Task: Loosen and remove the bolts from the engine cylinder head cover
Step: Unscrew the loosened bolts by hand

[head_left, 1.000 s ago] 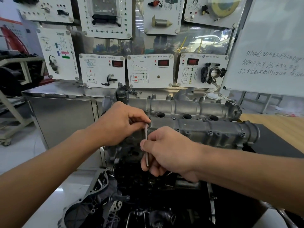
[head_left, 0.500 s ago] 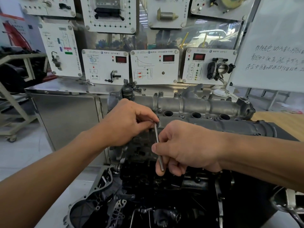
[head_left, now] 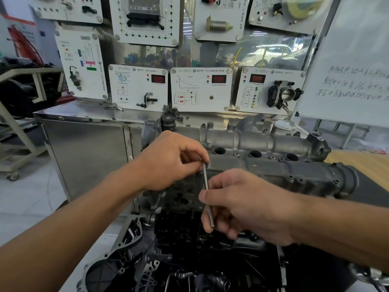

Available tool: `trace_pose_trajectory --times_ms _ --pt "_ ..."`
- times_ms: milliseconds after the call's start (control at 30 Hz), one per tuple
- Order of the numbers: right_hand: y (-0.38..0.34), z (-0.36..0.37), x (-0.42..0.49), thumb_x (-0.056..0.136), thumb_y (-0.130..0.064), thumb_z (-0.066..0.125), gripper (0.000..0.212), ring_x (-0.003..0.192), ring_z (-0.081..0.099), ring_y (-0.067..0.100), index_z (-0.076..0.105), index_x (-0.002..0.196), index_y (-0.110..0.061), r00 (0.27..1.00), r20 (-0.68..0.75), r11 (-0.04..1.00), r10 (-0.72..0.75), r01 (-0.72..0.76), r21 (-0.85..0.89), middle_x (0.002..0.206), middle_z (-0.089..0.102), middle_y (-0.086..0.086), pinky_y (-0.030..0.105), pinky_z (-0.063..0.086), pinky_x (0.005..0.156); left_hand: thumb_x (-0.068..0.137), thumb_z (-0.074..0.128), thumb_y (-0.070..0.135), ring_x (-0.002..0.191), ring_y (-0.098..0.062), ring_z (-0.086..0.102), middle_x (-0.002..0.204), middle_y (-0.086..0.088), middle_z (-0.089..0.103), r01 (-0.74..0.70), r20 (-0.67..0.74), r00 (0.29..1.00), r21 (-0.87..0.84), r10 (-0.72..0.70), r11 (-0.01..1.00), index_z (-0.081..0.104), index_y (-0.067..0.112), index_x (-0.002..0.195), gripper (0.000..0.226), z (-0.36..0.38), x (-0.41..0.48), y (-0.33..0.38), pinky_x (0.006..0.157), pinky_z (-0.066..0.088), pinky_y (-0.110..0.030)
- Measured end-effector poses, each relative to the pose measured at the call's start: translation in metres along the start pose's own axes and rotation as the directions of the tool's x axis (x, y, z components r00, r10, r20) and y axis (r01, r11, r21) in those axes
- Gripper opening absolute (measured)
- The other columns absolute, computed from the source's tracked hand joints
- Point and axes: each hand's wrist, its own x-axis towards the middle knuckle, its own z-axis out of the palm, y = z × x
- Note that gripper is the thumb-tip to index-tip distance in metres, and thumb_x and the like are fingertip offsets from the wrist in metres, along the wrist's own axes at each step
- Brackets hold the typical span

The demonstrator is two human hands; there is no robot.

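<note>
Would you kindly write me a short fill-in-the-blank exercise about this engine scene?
The left hand pinches the ____ end of the thin metal rod.
The right hand grips its ____ part.
____ round open holes show along the cylinder head cover.
Missing words: upper; lower; three.

Between the left hand (head_left: 170, 161) and right hand (head_left: 242, 205), the hex key (head_left: 207, 192) is plain silver. Beyond the hands, the cylinder head cover (head_left: 252, 142) is dull silver-grey, with its nearer side darker charcoal. Below them the engine block (head_left: 189, 239) is black. Above them are white panels (head_left: 202, 89) with red displays. To the right, a white board (head_left: 347, 60) bears dark handwriting.
</note>
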Motion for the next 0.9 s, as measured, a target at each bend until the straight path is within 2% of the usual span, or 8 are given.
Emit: trace_pose_trajectory --times_ms 133,233,300,400,533,700,800,900 --pt "0.015 0.014 0.000 0.105 -0.031 0.039 0.032 0.050 0.051 0.016 0.052 0.082 -0.014 0.992 0.093 0.800 0.081 -0.121 0.587 0.057 0.055 0.005 0.024 0.045 0.046 0.078 0.068 0.018 0.099 -0.012 0.063 0.107 0.009 0.062 -0.033 0.107 0.994 0.004 0.032 0.999 0.071 0.031 0.108 0.034 -0.004 0.000 0.006 0.072 0.054 -0.021" --pt "0.017 0.017 0.003 0.105 -0.046 0.034 0.043 0.048 0.042 0.014 0.051 0.076 -0.018 0.977 0.199 0.674 0.079 -0.199 0.712 0.053 0.037 -0.002 0.022 0.039 0.044 0.080 0.058 0.020 0.127 0.003 0.049 0.136 0.021 0.053 0.013 0.240 0.971 -0.021 -0.007 1.000 0.067 0.035 0.123 0.047 -0.008 0.000 0.010 0.086 0.051 -0.016" --pt "0.014 0.016 0.003 0.105 -0.049 0.032 0.049 0.046 0.036 0.012 0.048 0.070 -0.020 0.970 0.222 0.681 0.094 -0.225 0.697 0.052 0.029 -0.005 0.020 0.031 0.040 0.084 0.057 0.025 0.128 0.011 0.046 0.135 0.026 0.056 0.015 0.300 0.954 0.039 -0.026 0.999 0.071 0.034 0.119 0.039 -0.010 0.002 0.010 0.096 0.038 -0.006" --pt "0.012 0.015 0.004 0.106 -0.049 0.031 0.052 0.042 0.029 0.010 0.043 0.064 -0.021 0.975 0.191 0.748 0.112 -0.210 0.630 0.050 0.027 -0.006 0.019 0.021 0.037 0.093 0.067 0.033 0.124 0.013 0.049 0.127 0.024 0.063 -0.002 0.275 0.961 0.070 -0.017 0.998 0.076 0.029 0.109 0.019 -0.010 0.003 0.009 0.099 0.033 -0.002" --pt "0.011 0.003 0.003 0.106 -0.047 0.032 0.051 0.037 0.023 0.006 0.040 0.062 -0.022 0.981 0.128 0.837 0.148 -0.194 0.511 0.048 0.025 -0.007 0.016 0.014 0.033 0.085 0.062 0.045 0.120 0.012 0.053 0.117 0.021 0.068 -0.006 0.235 0.972 0.017 0.002 1.000 0.078 0.025 0.101 0.030 -0.006 0.003 0.005 0.093 0.035 -0.001" --pt "0.006 -0.017 0.001 0.105 -0.043 0.033 0.047 0.034 0.023 0.004 0.041 0.063 -0.023 0.981 0.092 0.953 0.172 -0.189 0.236 0.045 0.028 -0.009 0.013 0.014 0.031 0.086 0.067 0.037 0.114 0.007 0.060 0.112 0.020 0.070 0.031 0.196 0.980 -0.078 -0.015 0.996 0.080 0.021 0.097 0.023 0.000 0.006 0.001 0.087 0.039 -0.002" --pt "-0.001 -0.028 0.001 0.105 -0.045 0.035 0.047 0.033 0.026 0.006 0.043 0.065 -0.022 0.988 0.036 0.986 0.149 -0.146 -0.087 0.043 0.032 -0.008 0.016 0.016 0.032 0.088 0.067 0.036 0.107 0.001 0.065 0.107 0.015 0.072 0.002 0.170 0.985 -0.098 0.015 0.995 0.080 0.020 0.096 0.023 0.001 0.005 0.001 0.086 0.042 -0.003" --pt "-0.006 -0.037 0.003 0.107 -0.040 0.036 0.047 0.036 0.034 0.010 0.047 0.066 -0.020 0.999 -0.040 0.877 0.031 -0.046 -0.479 0.044 0.040 -0.007 0.022 0.027 0.039 0.087 0.067 0.037 0.104 -0.001 0.067 0.103 0.015 0.074 0.012 0.150 0.989 -0.136 0.008 0.991 0.080 0.024 0.095 0.020 0.004 0.006 0.000 0.088 0.044 -0.004"
